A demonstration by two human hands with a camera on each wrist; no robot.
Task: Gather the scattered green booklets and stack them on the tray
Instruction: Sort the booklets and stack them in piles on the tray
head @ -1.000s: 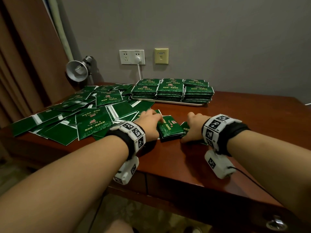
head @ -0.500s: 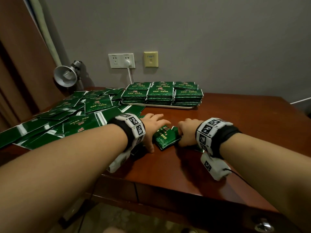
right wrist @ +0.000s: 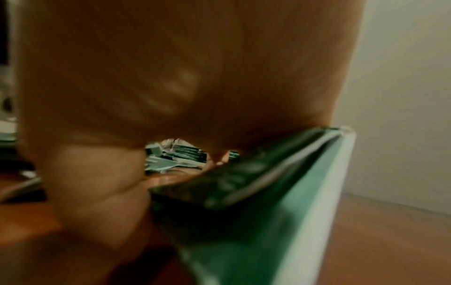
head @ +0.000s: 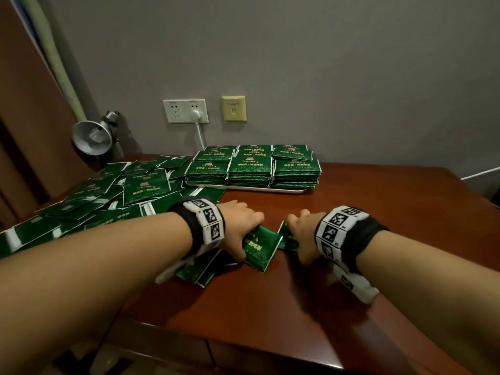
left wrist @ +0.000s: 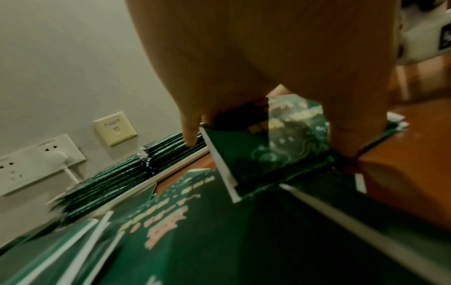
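A small bundle of green booklets (head: pixel 259 247) lies on the brown desk near its middle. My left hand (head: pixel 240 228) grips the bundle's left side, thumb at its near edge, seen close in the left wrist view on the bundle (left wrist: pixel 268 146). My right hand (head: pixel 303 234) holds booklets (head: pixel 286 238) at the right side; the right wrist view shows the palm curled over green booklets (right wrist: pixel 256 192), blurred. Neat stacks of booklets (head: pixel 251 169) fill the white tray (head: pixel 257 188) at the back. Many scattered booklets (head: pixel 108 198) cover the desk's left part.
A metal desk lamp (head: pixel 92 136) stands at the back left corner. A wall socket with a white plug (head: pixel 186 110) and a beige plate (head: pixel 234 108) sit above the tray. The desk's front edge (head: pixel 270 345) runs below my arms.
Both hands have closed in on the bundle and squeezed it together; the left hand shifted right off the scattered pile. The head view has moved closer and tilted.
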